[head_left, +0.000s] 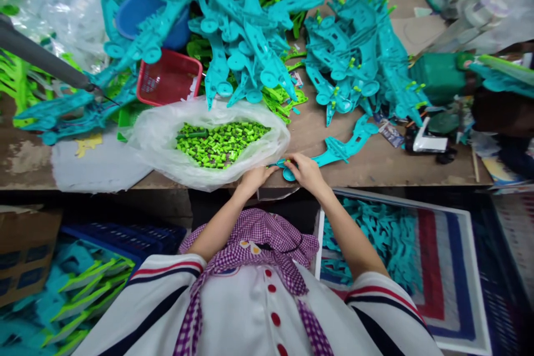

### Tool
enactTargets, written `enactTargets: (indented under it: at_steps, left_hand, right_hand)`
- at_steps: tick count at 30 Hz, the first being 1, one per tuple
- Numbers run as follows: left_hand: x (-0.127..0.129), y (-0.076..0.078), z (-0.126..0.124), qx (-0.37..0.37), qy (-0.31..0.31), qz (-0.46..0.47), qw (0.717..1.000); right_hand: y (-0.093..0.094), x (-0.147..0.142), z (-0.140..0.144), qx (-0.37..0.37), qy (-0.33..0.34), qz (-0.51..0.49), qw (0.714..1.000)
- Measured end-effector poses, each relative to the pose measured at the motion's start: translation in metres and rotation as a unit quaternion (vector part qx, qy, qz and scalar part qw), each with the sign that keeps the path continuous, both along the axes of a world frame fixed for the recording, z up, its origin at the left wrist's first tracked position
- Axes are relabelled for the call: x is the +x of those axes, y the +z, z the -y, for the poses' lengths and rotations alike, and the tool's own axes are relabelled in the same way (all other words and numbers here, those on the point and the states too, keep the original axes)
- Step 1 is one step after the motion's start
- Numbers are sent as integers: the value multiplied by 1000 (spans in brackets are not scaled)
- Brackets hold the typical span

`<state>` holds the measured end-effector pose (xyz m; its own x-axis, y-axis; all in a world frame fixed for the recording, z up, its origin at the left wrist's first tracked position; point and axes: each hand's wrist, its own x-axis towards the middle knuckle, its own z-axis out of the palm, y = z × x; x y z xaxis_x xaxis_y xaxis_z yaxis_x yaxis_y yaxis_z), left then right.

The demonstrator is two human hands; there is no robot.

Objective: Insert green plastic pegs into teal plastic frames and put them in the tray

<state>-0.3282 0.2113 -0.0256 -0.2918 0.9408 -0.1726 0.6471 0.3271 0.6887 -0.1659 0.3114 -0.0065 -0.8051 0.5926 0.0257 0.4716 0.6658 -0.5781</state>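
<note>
A teal plastic frame (337, 150) is lain flat at the bench (375, 164) front edge — its near end is gripped by the right hand (306, 171) and pinched by the left hand (255, 177), beside a bag of green pegs (217, 142).

Teal part (342, 148) near end hidden under right hand (307, 171) (grip unclear).

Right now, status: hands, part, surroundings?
Both hands, left hand and right hand, on one teal plastic part at bench edge. Bag of green pegs beside left hand. Teal parts pile behind.
</note>
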Motion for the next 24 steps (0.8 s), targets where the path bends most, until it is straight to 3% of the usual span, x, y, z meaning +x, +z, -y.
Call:
enactTargets:
  at_steps: [6,10,12,14,16,17,18,20,24]
  left_hand:
    - [-2,3,-4,2,33,53,998]
    - [-5,14,2,16,118,210,970]
    - [-2,24,8,29,210,368,905]
    - [5,35,12,26,296,550,781]
    - [14,48,12,17,342,684,645]
    - [19,55,11,16,348,722,597]
    - [24,61,9,18,348,744,570]
    - [31,71,1,18,328,756,567]
    - [42,81,-24,-5,266,713,649]
  right_hand:
    - [-9,-2,3,43,-16,4,999]
    - [-1,1,12,41,-49,-66,996]
    - [11,1,29,70,-82,-106,989]
    - [25,-2,52,93,-75,-124,985]
    - [34,-8,72,87,-45,-121,988]
    - [38,-10,78,80,-39,-115,989]
    - [40,-12,82,72,-44,-108,991]
    - [44,-12,81,53,-69,-99,991]
    - [56,-6,65,25,-97,-105,989]
